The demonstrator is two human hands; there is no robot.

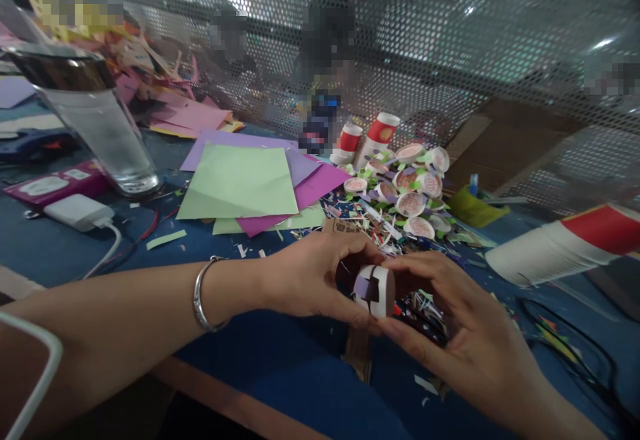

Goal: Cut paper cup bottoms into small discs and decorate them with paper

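A small white paper piece, round and short like a cut cup base, with purple and dark parts on its side, is between my two hands near the middle. My left hand curls round its left side, thumb below and fingers above. On its right side, the fingertips and thumb of my right hand close on it. Behind the hands lies a pile of similar round white pieces with green and purple bits. Paper scraps are scattered in front of that pile and under my hands.
A green sheet lies on purple and magenta sheets at the left. Beyond are a glass tumbler, a white charger and pink paper. Stacked cups lie at the right, near black cables. A perforated metal screen stands behind.
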